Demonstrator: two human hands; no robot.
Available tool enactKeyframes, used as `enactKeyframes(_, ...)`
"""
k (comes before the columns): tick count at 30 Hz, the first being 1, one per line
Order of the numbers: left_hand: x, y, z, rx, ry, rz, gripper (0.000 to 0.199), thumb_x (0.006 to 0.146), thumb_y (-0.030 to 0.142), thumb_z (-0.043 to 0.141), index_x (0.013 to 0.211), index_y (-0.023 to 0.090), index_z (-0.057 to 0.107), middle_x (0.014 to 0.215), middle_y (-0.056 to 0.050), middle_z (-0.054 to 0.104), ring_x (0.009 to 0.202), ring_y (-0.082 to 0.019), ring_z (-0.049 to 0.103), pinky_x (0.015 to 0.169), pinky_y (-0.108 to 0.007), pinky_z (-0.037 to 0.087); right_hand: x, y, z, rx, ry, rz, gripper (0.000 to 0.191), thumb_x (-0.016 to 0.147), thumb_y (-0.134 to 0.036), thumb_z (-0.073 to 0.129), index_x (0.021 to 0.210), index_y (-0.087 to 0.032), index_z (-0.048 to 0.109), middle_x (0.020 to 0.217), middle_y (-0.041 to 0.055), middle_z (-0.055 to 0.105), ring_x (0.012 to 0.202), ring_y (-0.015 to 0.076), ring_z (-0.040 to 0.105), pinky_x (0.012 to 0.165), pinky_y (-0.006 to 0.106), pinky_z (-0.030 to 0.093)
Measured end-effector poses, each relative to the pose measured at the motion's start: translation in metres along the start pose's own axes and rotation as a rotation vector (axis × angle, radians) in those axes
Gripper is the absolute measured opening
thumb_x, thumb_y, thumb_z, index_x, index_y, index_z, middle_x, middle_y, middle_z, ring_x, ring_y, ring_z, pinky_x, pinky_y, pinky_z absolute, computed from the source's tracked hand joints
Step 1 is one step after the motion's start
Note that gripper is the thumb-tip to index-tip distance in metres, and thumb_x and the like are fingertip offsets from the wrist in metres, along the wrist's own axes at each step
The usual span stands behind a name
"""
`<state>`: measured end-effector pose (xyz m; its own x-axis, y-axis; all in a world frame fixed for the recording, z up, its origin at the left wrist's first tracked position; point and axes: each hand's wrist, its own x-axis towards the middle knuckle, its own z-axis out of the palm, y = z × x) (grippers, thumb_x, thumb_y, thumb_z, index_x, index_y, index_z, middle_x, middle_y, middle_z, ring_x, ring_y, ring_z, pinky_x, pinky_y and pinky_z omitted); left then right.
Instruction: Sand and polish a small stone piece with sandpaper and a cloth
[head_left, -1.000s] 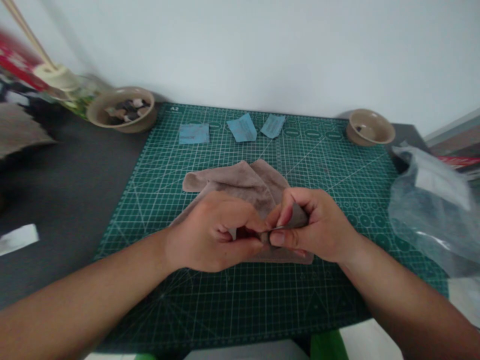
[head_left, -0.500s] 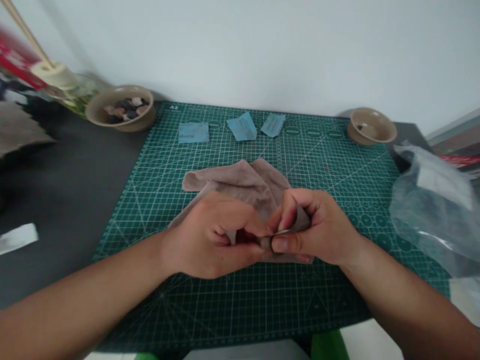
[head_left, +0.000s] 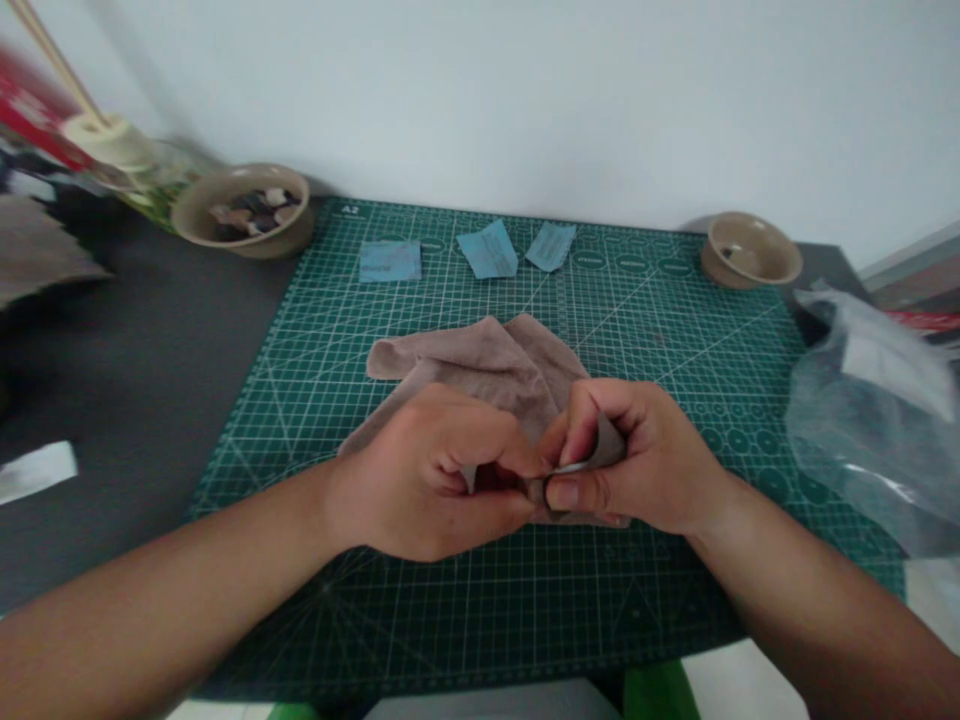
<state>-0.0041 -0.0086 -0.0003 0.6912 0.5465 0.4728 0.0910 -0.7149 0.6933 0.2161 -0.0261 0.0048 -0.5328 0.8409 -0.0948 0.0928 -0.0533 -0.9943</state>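
My left hand (head_left: 442, 475) pinches a small brownish stone (head_left: 536, 490) between thumb and fingers. Against the stone's right side, my right hand (head_left: 637, 455) grips a folded piece of grey sandpaper (head_left: 606, 445), its thumb pressed on the lower part. The fingertips of both hands meet and partly cover the stone. Beneath and behind them a crumpled brownish-pink cloth (head_left: 480, 355) lies on the green cutting mat (head_left: 300, 400).
A bowl of stones (head_left: 202, 225) stands at the back left, a smaller bowl (head_left: 772, 262) at the back right. Blue paper pieces (head_left: 491, 250) lie along the mat's far edge. A clear plastic bag (head_left: 855, 420) is at the right, a white scrap (head_left: 37, 472) at the left.
The whole view has shifted slightly. Both hands keep their grips and have barely moved; the sandpaper in my right hand is tilted a little differently.
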Motion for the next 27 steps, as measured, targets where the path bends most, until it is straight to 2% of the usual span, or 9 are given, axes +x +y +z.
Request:
enactKeyframes(2,-0.001,-0.001,0.001,0.045,-0.01,0.02,0.009,0.088,0.017,0.068,0.083,0.019,0.06,0.062,0.004,0.064,0.052,-0.009,0.058,0.051,-0.023,0.041,0.001,0.002,0.002,-0.09,0.029,-0.043,0.036,0.076,-0.037,0.082,0.07,-0.021,0.05,0.07,-0.0004,0.069,0.053,0.0125,0.057,0.047,0.024,0.035)
enactKeyframes(5,0.001,-0.01,0.006,0.299,-0.085,0.077,0.017,0.089,0.013,0.054,0.073,0.017,0.057,0.056,0.002,0.058,0.048,-0.013,0.053,0.047,-0.029,0.034,0.005,0.005,0.006,-0.468,0.145,-0.144,0.026,0.078,-0.028,0.078,0.069,-0.02,0.055,0.069,0.0011,0.069,0.065,0.0166,0.064,0.056,0.026,0.041)
enactKeyframes(7,0.003,-0.014,0.008,0.384,-0.093,0.086,0.022,0.088,0.012,0.052,0.067,0.018,0.054,0.056,0.0,0.058,0.047,-0.013,0.051,0.046,-0.03,0.031,0.008,0.004,0.007,-0.604,0.179,-0.174,0.022,0.079,-0.026,0.075,0.07,-0.019,0.056,0.068,0.0015,0.069,0.065,0.017,0.064,0.057,0.027,0.041)
enactKeyframes(9,0.004,-0.013,0.007,0.304,-0.057,0.051,0.022,0.088,0.012,0.055,0.067,0.018,0.053,0.055,0.002,0.057,0.046,-0.011,0.051,0.045,-0.028,0.031,0.007,0.003,0.006,-0.535,0.173,-0.135,0.026,0.079,-0.029,0.077,0.069,-0.019,0.055,0.068,0.0011,0.069,0.061,0.0157,0.063,0.055,0.026,0.04)
enactKeyframes(14,0.002,-0.001,0.0,0.003,0.009,0.028,0.011,0.089,0.021,0.07,0.085,0.018,0.061,0.066,0.004,0.067,0.052,-0.007,0.059,0.049,-0.02,0.041,-0.001,0.0,0.002,-0.088,0.035,-0.036,0.037,0.079,-0.043,0.079,0.071,-0.021,0.049,0.073,0.0005,0.071,0.05,0.0115,0.057,0.044,0.023,0.035)
enactKeyframes(16,0.0,-0.002,0.001,0.058,-0.017,0.045,0.01,0.09,0.018,0.066,0.083,0.018,0.06,0.065,0.003,0.066,0.053,-0.009,0.06,0.051,-0.023,0.042,-0.001,0.002,0.004,-0.152,0.05,-0.056,0.035,0.079,-0.041,0.079,0.072,-0.021,0.051,0.072,0.0004,0.07,0.053,0.0123,0.058,0.046,0.024,0.037)
enactKeyframes(21,0.001,-0.013,0.007,0.432,-0.126,0.061,0.022,0.09,0.013,0.051,0.069,0.018,0.054,0.057,0.0,0.058,0.048,-0.013,0.05,0.047,-0.03,0.03,0.007,0.005,0.009,-0.594,0.183,-0.133,0.022,0.075,-0.022,0.078,0.069,-0.018,0.057,0.066,0.0013,0.067,0.062,0.0163,0.062,0.056,0.027,0.039)
enactKeyframes(24,0.003,-0.008,0.004,0.24,-0.085,0.004,0.018,0.089,0.013,0.058,0.071,0.017,0.055,0.056,0.004,0.057,0.048,-0.01,0.051,0.047,-0.027,0.032,0.006,0.002,0.005,-0.297,0.123,-0.018,0.03,0.074,-0.027,0.081,0.068,-0.02,0.053,0.064,-0.001,0.065,0.052,0.013,0.057,0.047,0.024,0.037)
enactKeyframes(27,0.002,0.001,-0.001,-0.02,-0.046,0.019,0.01,0.089,0.017,0.068,0.083,0.018,0.059,0.063,0.005,0.063,0.051,-0.007,0.057,0.05,-0.022,0.039,0.001,-0.001,0.001,0.179,-0.092,0.138,0.033,0.074,-0.034,0.082,0.073,-0.022,0.051,0.064,-0.0038,0.063,0.039,0.0098,0.051,0.036,0.022,0.036)
